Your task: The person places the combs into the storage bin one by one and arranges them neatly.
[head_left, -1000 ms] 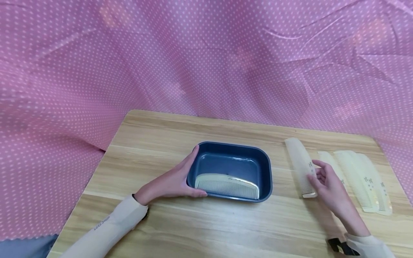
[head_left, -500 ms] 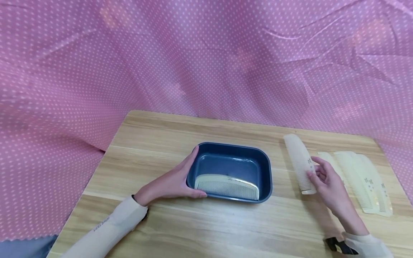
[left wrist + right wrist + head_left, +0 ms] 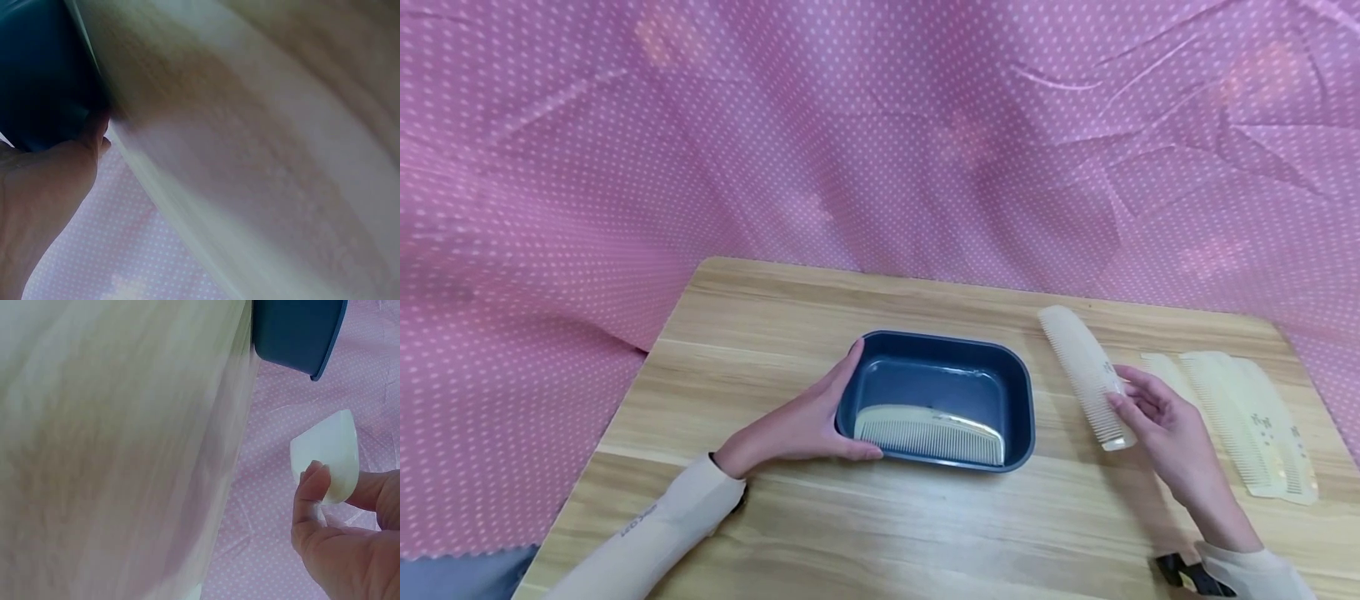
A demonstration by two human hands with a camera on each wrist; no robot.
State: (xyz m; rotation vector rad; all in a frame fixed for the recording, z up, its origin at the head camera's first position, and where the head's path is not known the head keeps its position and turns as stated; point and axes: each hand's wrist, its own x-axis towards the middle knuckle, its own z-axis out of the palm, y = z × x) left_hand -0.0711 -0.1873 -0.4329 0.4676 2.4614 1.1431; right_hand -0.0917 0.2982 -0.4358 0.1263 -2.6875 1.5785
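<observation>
Could drop the pale comb from the right grip, through pinching it off-centre, while clasping the blue tray in the left grip.

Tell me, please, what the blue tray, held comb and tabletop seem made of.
The tray looks like plastic or coated metal, smooth with glossy highlights. The held comb seems plastic, pale, slightly translucent and smooth. The tabletop appears wood or wood-look laminate, satin, streaked with grain.
</observation>
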